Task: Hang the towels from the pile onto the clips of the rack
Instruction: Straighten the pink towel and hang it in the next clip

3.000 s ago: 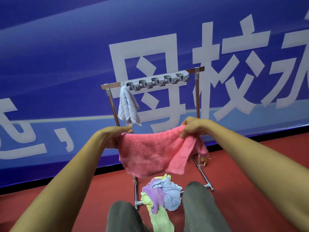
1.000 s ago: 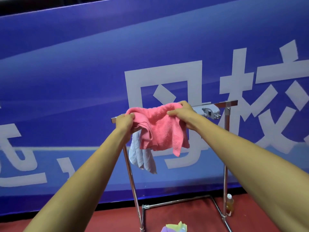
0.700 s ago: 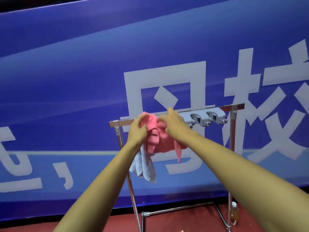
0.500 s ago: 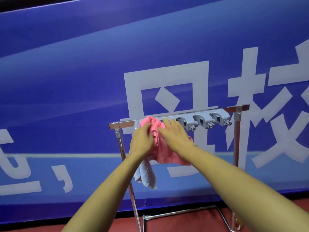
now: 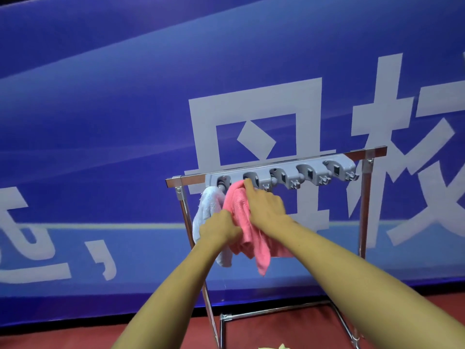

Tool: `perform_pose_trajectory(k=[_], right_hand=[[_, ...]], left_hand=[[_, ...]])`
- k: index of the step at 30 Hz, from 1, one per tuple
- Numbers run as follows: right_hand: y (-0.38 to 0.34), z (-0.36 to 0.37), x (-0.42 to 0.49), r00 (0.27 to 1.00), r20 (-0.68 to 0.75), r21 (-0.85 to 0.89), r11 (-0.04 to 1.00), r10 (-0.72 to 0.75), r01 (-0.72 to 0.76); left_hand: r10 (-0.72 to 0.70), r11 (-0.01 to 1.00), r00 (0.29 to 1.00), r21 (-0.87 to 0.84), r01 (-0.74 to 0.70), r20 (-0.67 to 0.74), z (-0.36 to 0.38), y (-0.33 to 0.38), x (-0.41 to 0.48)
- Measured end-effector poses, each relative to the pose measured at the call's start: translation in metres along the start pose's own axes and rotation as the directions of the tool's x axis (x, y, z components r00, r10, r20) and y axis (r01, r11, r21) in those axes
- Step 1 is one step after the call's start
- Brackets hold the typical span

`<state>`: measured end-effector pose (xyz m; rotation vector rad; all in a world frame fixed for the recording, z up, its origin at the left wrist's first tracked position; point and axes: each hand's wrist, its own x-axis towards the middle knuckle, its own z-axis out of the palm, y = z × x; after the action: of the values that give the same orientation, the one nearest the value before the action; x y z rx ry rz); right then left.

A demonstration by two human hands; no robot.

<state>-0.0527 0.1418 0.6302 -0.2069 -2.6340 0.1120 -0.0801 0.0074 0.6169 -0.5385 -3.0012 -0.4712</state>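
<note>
Right hand, fingers extended, presses pink terry towel into grey plastic clip at 12 o'clock; left hand, 7 o'clock, clutches towel's folds.

Two forearms come in from the near edge, the left forearm on the left and the right forearm on the right. Both are bare along all their visible length. The left hand and right hand are bare too, showing their backs and knuckles.
</note>
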Motion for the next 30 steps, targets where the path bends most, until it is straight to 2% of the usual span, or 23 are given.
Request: perform_pose_trajectory(k=[3,7,10,13,17,23,26,28,30], right_hand=[[0.006,0.002,-0.005,0.999,-0.049,0.058,0.998,-0.020,0.023],[0.011,-0.012,-0.004,0.994,0.109,0.229,0.973,0.011,-0.036],[0.018,-0.022,0.006,0.987,0.164,0.211,0.977,-0.006,-0.029],[0.019,-0.020,0.004,0.989,0.146,0.216,0.976,-0.012,-0.020],[0.012,-0.004,-0.014,0.995,0.085,0.297,0.952,0.053,-0.076],[0.013,0.013,-0.019,0.992,0.059,0.373,0.919,0.112,-0.126],[0.016,0.018,-0.026,0.989,0.092,0.490,0.860,0.114,-0.145],[0.018,0.020,-0.029,0.987,0.098,0.525,0.836,0.126,-0.159],[0.018,0.021,-0.033,0.989,0.079,0.491,0.858,0.129,-0.151]], left_hand=[[0.031,0.999,0.999,-0.026,-0.031,0.023,0.013,-0.002,0.005],[0.084,0.988,0.996,-0.128,-0.081,0.018,0.024,-0.003,0.014],[0.106,0.976,0.994,-0.195,-0.101,0.016,0.034,-0.006,0.022],[0.152,0.969,0.988,-0.198,-0.148,0.004,0.055,-0.011,0.028],[0.199,0.950,0.980,-0.249,-0.190,0.011,0.067,-0.013,0.039],[0.185,0.925,0.983,-0.340,-0.173,0.004,0.054,-0.013,0.018],[0.180,0.905,0.983,-0.396,-0.155,0.024,0.060,-0.025,0.011],[0.158,0.885,0.986,-0.451,-0.115,0.058,0.061,-0.031,0.006],[0.132,0.879,0.981,-0.475,-0.047,0.146,0.058,-0.034,-0.002]])
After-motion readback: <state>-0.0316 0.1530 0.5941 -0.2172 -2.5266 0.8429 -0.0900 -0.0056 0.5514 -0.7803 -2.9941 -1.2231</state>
